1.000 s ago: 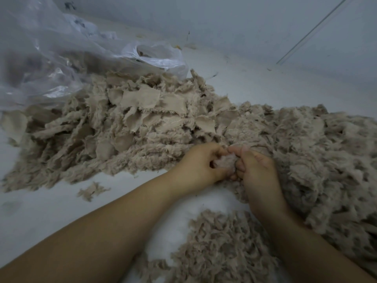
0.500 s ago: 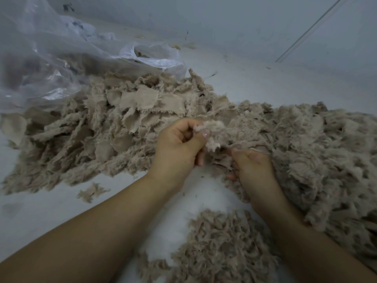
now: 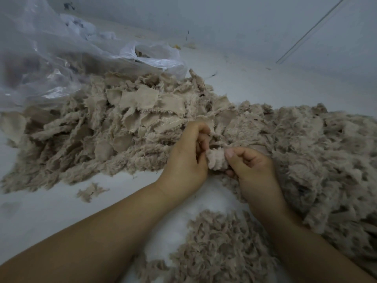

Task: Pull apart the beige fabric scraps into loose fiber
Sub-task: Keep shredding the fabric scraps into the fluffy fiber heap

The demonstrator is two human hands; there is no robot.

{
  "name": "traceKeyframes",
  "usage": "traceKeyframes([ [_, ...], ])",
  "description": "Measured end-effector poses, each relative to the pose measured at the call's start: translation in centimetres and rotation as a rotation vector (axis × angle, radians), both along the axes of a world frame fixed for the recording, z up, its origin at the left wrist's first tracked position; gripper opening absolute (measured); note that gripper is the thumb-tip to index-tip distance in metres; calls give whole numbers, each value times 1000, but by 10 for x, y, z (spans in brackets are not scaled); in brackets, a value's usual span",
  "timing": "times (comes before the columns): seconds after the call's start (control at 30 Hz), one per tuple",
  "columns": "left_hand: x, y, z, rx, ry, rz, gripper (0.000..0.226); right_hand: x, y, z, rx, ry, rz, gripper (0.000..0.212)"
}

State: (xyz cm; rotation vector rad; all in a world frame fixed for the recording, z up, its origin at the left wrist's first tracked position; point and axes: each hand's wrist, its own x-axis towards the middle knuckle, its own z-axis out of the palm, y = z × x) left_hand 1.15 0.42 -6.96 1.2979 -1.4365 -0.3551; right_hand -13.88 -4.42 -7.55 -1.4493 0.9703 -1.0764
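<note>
A wide heap of beige fabric scraps (image 3: 126,119) lies across the white surface, flat woven pieces on top at the left, fluffier tufts to the right (image 3: 306,150). Between my hands is one small fuzzy beige scrap (image 3: 216,161). My left hand (image 3: 187,158) pinches its left edge with curled fingers. My right hand (image 3: 251,168) grips its right side, thumb on top. A lower mound of loose fiber (image 3: 222,246) sits near me between my forearms.
A crumpled clear plastic bag (image 3: 51,58) lies at the back left, partly over the heap. One stray scrap (image 3: 90,190) lies alone on the white surface at the left. A pale wall rises behind.
My left hand has come back down from its raised position toward my right hand. Both hands now hold one small scrap together in front of the heap.
</note>
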Motion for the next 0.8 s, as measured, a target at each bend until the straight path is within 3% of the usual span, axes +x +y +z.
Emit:
traceKeyframes([
  [0.17,0,1,5,-73,79,-25,47,1,1,2,61,-27,-19,32],
  [0.3,-3,5,7,-203,-45,-56,34,2,3,5,55,8,35,47],
  [0.57,-1,2,5,-203,17,38,26,-1,-2,-1,91,59,140,9],
  [0.63,0,2,5,-180,26,41,24,0,-2,0,95,54,121,11],
  [0.7,-1,2,8,-113,88,25,24,0,-1,-1,81,54,81,18],
  [0.8,-1,3,13,129,418,-53,13,1,-1,-1,92,43,65,19],
])
